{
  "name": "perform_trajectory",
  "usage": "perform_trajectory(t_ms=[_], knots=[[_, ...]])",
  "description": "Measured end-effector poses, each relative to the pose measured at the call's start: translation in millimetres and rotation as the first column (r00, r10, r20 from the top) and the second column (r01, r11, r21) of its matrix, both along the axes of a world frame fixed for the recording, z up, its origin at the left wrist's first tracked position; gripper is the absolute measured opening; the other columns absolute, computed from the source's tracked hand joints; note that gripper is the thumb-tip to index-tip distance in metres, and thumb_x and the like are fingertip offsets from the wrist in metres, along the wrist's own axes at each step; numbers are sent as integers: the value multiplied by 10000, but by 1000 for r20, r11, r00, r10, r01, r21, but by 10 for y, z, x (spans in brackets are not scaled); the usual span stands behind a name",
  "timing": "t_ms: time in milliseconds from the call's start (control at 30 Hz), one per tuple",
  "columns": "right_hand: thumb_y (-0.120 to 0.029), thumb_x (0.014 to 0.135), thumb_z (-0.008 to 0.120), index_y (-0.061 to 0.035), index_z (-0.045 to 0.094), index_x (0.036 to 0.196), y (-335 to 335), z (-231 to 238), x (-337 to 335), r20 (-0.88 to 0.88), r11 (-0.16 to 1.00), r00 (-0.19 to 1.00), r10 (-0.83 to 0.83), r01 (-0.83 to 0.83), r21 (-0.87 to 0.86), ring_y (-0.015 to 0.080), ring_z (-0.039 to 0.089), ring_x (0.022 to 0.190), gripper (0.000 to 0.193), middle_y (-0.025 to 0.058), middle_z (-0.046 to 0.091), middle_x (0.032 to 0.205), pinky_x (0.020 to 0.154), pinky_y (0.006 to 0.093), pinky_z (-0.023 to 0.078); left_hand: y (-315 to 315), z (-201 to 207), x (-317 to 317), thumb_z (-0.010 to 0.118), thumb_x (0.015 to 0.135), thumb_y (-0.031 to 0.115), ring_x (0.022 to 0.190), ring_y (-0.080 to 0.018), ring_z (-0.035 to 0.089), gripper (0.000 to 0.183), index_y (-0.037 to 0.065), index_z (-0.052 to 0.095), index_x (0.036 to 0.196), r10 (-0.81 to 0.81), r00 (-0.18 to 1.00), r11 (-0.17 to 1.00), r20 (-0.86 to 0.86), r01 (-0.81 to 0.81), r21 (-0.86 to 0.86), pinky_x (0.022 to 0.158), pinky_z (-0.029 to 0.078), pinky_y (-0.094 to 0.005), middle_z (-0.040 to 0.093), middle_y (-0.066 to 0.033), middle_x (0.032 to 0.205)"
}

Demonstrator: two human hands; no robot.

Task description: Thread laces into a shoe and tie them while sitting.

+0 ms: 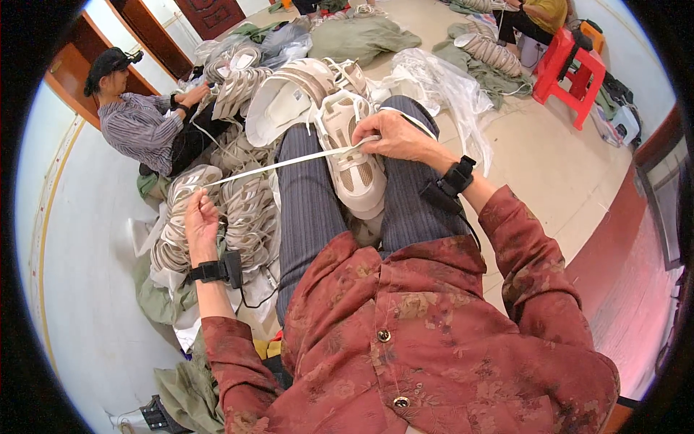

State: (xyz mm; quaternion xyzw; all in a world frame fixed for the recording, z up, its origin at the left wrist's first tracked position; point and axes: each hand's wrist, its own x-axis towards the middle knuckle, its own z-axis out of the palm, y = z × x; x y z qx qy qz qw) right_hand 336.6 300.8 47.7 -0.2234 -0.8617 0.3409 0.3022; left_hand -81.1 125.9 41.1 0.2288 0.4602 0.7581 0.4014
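A white and beige sneaker (356, 163) lies sole-down between my knees on my striped trousers. A flat white lace (282, 164) runs taut from its eyelets out to the left. My left hand (200, 219) is closed on the far end of that lace, above a pile of similar shoes. My right hand (390, 135) rests on the sneaker's upper and pinches the lace where it enters the shoe. Both wrists carry black straps with small devices.
A heap of white sneakers (238, 210) lies to my left. Another person in a striped shirt (141, 126) sits beyond it handling shoes. Clear plastic bags (441, 83) lie ahead, a red stool (575, 69) at the far right, green sacks behind.
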Motion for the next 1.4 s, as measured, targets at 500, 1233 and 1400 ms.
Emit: perform_trajectory(t_ms=[500, 1233, 1400], knots=[[-81, 770, 663, -3, 652, 853, 25, 53, -47, 67, 997, 997, 28, -23, -79, 93, 532, 684, 114, 17, 600, 712, 644, 252, 439, -104, -99, 52, 622, 931, 107, 516, -43, 434, 101, 22, 591, 887, -108, 972, 994, 208, 111, -4, 455, 345, -174, 524, 25, 653], [-153, 884, 625, 5, 660, 909, 90, -11, -18, -128, 976, 991, 26, -54, -213, 45, 512, 716, 164, -37, 605, 755, 670, 223, 435, -260, -116, -217, 647, 906, 114, 517, -32, 453, 109, 15, 617, 940, -47, 998, 988, -28, 43, -149, 445, 326, -159, 549, 30, 707], [-176, 905, 628, -12, 668, 894, 96, 21, 34, -152, 944, 988, 38, -85, -319, 35, 462, 652, 169, -50, 563, 719, 590, 209, 385, -154, 131, 522, 657, 911, 220, 658, -68, 617, 279, 36, 655, 1121, -177, 869, 918, -463, -24, -396, 483, 362, -142, 642, 9, 860]])
